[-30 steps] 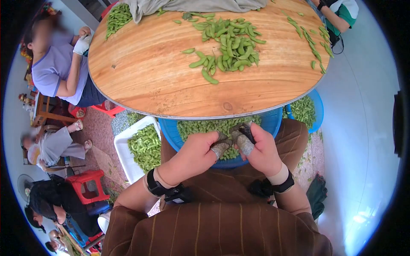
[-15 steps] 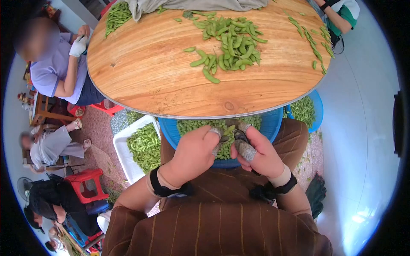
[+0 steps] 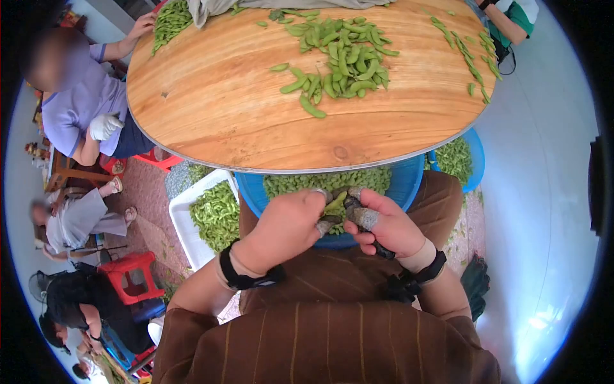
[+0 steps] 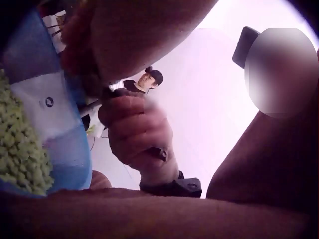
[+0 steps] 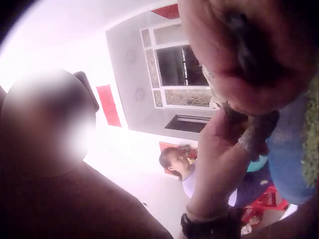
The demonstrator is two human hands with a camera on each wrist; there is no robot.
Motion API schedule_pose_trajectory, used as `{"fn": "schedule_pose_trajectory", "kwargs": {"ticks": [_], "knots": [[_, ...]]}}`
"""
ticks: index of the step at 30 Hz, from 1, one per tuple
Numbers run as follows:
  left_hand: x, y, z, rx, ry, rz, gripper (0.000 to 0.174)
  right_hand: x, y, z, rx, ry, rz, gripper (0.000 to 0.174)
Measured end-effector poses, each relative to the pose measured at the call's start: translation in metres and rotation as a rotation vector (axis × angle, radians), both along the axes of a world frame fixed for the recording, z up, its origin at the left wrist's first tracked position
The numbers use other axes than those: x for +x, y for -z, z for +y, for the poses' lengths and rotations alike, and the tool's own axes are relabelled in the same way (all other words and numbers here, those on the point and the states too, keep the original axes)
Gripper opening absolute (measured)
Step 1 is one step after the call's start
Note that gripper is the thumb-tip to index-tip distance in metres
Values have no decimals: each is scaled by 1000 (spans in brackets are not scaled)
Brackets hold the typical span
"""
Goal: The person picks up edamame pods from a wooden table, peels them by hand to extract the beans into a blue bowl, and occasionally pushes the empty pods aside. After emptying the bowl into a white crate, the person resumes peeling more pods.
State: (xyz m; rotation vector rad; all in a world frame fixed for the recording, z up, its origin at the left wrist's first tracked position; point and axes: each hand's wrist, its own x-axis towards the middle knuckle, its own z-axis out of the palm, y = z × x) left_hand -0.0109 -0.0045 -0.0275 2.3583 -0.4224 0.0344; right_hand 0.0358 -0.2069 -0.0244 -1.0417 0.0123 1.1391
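Over the blue basin (image 3: 409,185) my two hands meet, with tape-wrapped fingertips close together. A green soybean pod (image 3: 335,203) lies between them, pinched in the fingers of my left hand (image 3: 288,221). My right hand (image 3: 390,224) curls round a dark slim tool (image 3: 384,251), whose end sticks out below the palm; its working end is hidden by the fingers. The right thumb and fingertip are right at the pod. Shelled green beans (image 3: 288,184) fill the basin below. In the left wrist view, the right hand shows as a fist.
The round wooden table (image 3: 211,121) stands just ahead, bearing a heap of pods (image 3: 348,61). A white crate (image 3: 182,214) of pods sits at left, a second blue basin (image 3: 476,160) at right. Another person (image 3: 83,96) sits at the table's left; red stools (image 3: 131,278) stand behind.
My hands were pressed together a second ago; now they are slightly apart with the pod showing between them. The person at left has lowered the gloved hand and reached the other to the table.
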Motion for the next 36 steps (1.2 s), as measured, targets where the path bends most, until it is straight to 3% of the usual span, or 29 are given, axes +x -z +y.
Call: {"fn": "schedule_pose_trajectory", "kwargs": {"ticks": [1, 2, 6, 8, 11, 12, 13, 14, 16, 20, 22, 27, 29, 31, 33, 34, 36], "knots": [[-2, 0, -3, 215, 19, -162, 11, -2, 2, 3, -59, 1, -37, 24], [-3, -3, -6, 290, 18, -135, 16, -2, 4, 4, -55, 1, -37, 24], [3, 2, 1, 207, 5, -186, 7, -2, 7, -1, 2, -7, -145, 24], [3, -11, 9, -961, -256, 1026, 7, -2, 6, -7, 58, -37, -173, 25], [-1, -5, 9, -874, -225, 995, 13, -2, 3, -10, 23, -124, -242, 28], [-2, -4, 9, -874, -226, 997, 13, -2, 4, -8, -139, -106, -380, 28], [-2, -3, 8, -737, -194, 911, 12, -2, 6, -6, -301, -86, -518, 28], [-3, -3, 7, -602, -162, 824, 12, -3, 11, -5, -301, -85, -517, 28], [-4, -4, 2, -603, -138, 822, 14, -3, 23, -1, -437, 52, -1134, 29], [-4, 2, 0, -556, -74, 739, 16, 0, 33, 6, -480, 61, -1220, 37], [-1, -6, -2, -505, -71, 772, 15, -2, 33, 9, -620, 35, -1439, 32], [-5, -5, 3, -515, -36, 829, 14, 9, 40, 6, -741, 0, -1334, 26], [-10, -6, 20, -606, -138, 887, 13, 14, 41, 2, -799, -48, -1281, 25], [-25, -11, 46, -544, -275, 809, 11, 15, 44, -2, -796, -5, -1375, 22], [-41, -4, 84, 299, -110, 381, 18, 17, 47, -4, -757, -7, -1355, 20], [-49, -9, 91, 304, -116, 375, 18, 17, 48, -4, -736, -20, -1314, 20], [-62, -27, 95, 796, -257, 323, 25, 18, 48, -1, -712, -31, -1272, 19]]}}
